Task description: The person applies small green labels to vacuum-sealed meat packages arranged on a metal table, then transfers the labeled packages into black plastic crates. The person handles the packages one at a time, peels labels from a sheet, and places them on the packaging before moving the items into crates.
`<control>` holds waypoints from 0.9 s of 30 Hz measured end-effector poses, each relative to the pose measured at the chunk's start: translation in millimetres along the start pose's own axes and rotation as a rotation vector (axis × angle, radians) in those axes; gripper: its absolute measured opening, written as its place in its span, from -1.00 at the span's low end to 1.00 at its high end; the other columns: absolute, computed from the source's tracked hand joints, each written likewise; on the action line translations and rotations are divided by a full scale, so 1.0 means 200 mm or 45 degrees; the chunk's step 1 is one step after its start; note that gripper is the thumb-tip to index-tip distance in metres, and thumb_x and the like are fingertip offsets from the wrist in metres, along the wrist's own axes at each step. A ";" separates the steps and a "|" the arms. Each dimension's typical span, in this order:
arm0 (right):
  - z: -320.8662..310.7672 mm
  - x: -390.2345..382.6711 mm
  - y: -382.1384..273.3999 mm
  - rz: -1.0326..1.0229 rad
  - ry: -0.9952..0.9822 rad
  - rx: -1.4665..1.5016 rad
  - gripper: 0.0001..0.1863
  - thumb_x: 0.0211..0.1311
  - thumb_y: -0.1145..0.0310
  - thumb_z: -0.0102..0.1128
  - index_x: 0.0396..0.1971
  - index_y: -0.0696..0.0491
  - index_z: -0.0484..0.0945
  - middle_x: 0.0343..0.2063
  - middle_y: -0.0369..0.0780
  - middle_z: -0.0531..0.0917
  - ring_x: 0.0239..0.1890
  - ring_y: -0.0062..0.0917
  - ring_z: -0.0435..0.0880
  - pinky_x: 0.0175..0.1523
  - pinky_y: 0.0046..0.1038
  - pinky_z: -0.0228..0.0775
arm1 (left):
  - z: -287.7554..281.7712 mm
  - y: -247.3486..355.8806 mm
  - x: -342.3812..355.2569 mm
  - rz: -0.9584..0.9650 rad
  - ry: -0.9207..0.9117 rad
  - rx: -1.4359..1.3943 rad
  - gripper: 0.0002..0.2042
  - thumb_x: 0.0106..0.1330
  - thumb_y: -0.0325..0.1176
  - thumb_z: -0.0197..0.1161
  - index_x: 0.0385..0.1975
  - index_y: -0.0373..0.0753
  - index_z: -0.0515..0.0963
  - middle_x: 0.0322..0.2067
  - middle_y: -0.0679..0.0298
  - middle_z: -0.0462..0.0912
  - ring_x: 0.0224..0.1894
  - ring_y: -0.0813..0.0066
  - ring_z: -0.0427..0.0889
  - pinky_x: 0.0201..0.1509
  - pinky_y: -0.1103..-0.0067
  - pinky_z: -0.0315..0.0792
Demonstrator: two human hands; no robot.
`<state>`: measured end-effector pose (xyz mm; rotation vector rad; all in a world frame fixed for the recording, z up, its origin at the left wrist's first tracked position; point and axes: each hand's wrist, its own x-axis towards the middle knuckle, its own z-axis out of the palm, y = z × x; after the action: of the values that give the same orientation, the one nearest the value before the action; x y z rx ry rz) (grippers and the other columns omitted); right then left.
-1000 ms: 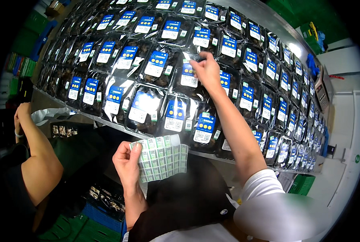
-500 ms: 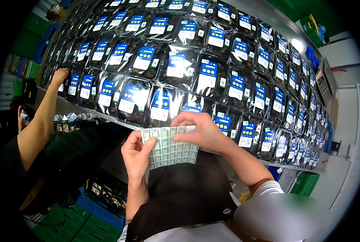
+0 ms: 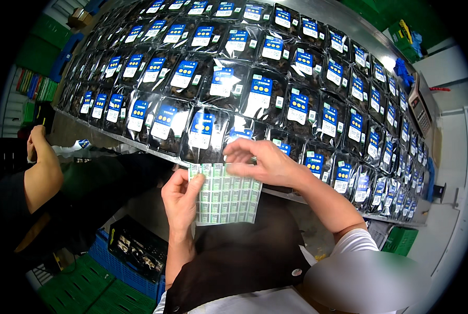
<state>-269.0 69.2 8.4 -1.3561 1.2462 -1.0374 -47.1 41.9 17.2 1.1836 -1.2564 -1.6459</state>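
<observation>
My left hand (image 3: pixel 181 196) grips a sheet of small green-and-white stickers (image 3: pixel 224 201) at its upper left corner, thumb in front. At the sheet's upper right edge, my right hand (image 3: pixel 262 163) has its thumb on the front and its fingers curled above, slightly blurred. Whether a single sticker is between these fingertips cannot be made out. Just beyond the sheet, the nearest film-wrapped black trays (image 3: pixel 200 131) carry blue-and-white labels, and many also have a small extra sticker. My right hand partly hides a tray behind it.
Rows of wrapped trays cover the metal table (image 3: pixel 357 26). A scale (image 3: pixel 421 110) stands at the right end. At left, a co-worker's arm (image 3: pixel 45 170) is beside the table. Below are a black crate (image 3: pixel 137 248), a blue crate (image 3: pixel 121 272) and green crates (image 3: pixel 76 285).
My right thumb has shifted upward on the sheet, which now hangs a little lower and farther right. The co-worker's hand has drawn back from the trays.
</observation>
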 end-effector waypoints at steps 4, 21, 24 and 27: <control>0.03 0.03 -0.12 -0.132 0.040 -0.471 -0.77 0.22 0.22 0.17 -0.34 0.10 0.52 -0.50 -0.22 0.61 -0.43 -0.38 0.61 -0.33 -0.34 0.42 | 0.04 0.00 -0.03 -0.065 -0.078 0.005 -0.91 0.27 -0.49 0.26 -0.44 -0.33 0.52 -0.48 0.44 0.58 -0.46 0.82 0.44 -0.36 0.78 0.32; 0.11 0.08 -0.04 -0.602 -0.021 -0.835 -0.74 0.23 0.23 0.16 -0.49 0.08 0.36 -0.58 -0.23 0.51 -0.50 -0.35 0.60 -0.49 -0.35 0.41 | 0.05 0.00 -0.05 -0.147 -0.051 0.036 -0.88 0.26 -0.47 0.27 -0.49 -0.34 0.51 -0.52 0.44 0.55 -0.49 0.83 0.40 -0.42 0.80 0.28; 0.15 0.11 -0.02 -0.566 -0.086 -0.752 -0.75 0.23 0.25 0.16 -0.49 0.08 0.36 -0.58 -0.23 0.51 -0.51 -0.34 0.61 -0.51 -0.33 0.41 | 0.00 -0.02 -0.05 -0.188 -0.046 0.034 -0.90 0.26 -0.48 0.26 -0.46 -0.34 0.52 -0.52 0.43 0.57 -0.49 0.82 0.42 -0.41 0.79 0.30; 0.20 0.14 0.00 -0.582 -0.114 -0.733 -0.76 0.23 0.27 0.16 -0.48 0.08 0.36 -0.58 -0.22 0.51 -0.51 -0.33 0.61 -0.52 -0.31 0.41 | -0.04 -0.02 -0.03 -0.209 -0.012 -0.015 -0.93 0.25 -0.50 0.26 -0.41 -0.36 0.55 -0.50 0.41 0.60 -0.48 0.80 0.46 -0.40 0.79 0.32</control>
<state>-227.1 44.8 2.0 -2.1826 1.2464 -0.9346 -38.0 47.0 14.8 1.3025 -1.1795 -1.7768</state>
